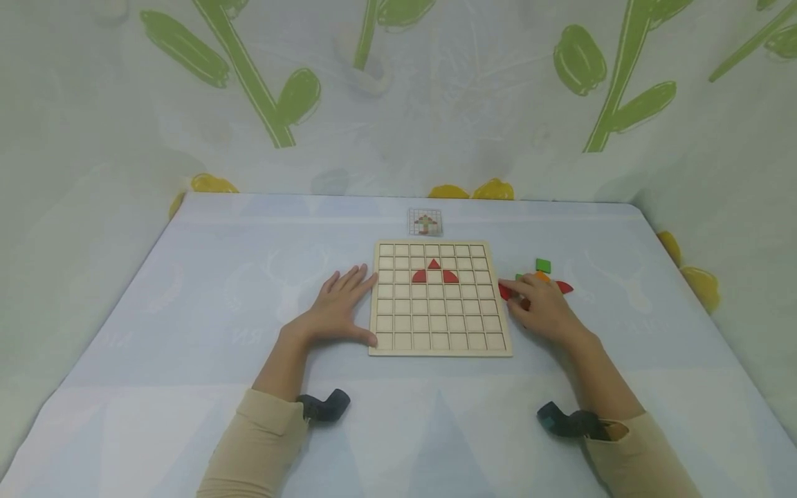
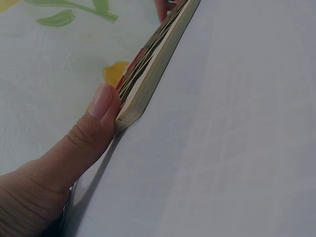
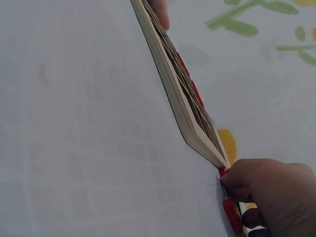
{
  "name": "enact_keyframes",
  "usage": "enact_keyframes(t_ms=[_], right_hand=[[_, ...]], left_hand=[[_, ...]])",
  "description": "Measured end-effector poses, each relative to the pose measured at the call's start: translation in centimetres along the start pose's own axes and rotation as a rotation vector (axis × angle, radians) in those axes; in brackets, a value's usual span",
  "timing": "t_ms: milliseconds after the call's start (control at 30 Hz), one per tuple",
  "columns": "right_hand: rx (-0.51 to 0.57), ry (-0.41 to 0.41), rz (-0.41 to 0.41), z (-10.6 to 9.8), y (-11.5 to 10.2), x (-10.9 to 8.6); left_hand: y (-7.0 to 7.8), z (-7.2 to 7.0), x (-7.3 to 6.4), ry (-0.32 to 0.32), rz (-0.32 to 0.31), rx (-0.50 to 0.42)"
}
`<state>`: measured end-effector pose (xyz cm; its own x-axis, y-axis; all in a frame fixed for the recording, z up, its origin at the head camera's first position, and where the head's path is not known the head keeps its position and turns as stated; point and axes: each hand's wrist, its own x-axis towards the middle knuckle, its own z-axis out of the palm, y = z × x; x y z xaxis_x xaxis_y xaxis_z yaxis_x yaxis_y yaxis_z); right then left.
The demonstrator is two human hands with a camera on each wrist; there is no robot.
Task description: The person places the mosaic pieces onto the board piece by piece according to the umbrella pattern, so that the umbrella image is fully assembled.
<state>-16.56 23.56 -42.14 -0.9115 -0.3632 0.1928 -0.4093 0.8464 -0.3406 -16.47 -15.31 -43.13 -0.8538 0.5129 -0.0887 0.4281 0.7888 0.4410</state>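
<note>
A wooden grid board (image 1: 438,324) lies on the table in the head view, with a red triangle (image 1: 434,264) and two red quarter-round pieces (image 1: 420,277) set in its upper cells. My left hand (image 1: 339,308) rests at the board's left edge, fingers spread, thumb on the near left corner. Just beyond the right edge, the bent fingers of my right hand (image 1: 543,308) pinch a red piece (image 1: 504,293) between index finger and thumb. Another red piece (image 3: 233,217) lies below that hand in the right wrist view.
A small pattern card (image 1: 425,223) lies behind the board. Around my right hand are a green square (image 1: 544,265), an orange piece (image 1: 542,277) and a red pointed piece (image 1: 564,287), partly covered by the fingers. A printed cloth wall stands behind the table.
</note>
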Motion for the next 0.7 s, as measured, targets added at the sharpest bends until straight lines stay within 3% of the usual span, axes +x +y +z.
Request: enact_keyframes(t_ms=[367,700], right_hand=[[0.005,-0.047,0.019,-0.46,0.25,0.44],[0.004,-0.039,0.112,-0.72,0.47,0.18]], left_hand=[[-0.08,-0.07,0.12,0.002,-0.004,0.013],[-0.01,-0.09,0.06,0.004,0.012,0.003]])
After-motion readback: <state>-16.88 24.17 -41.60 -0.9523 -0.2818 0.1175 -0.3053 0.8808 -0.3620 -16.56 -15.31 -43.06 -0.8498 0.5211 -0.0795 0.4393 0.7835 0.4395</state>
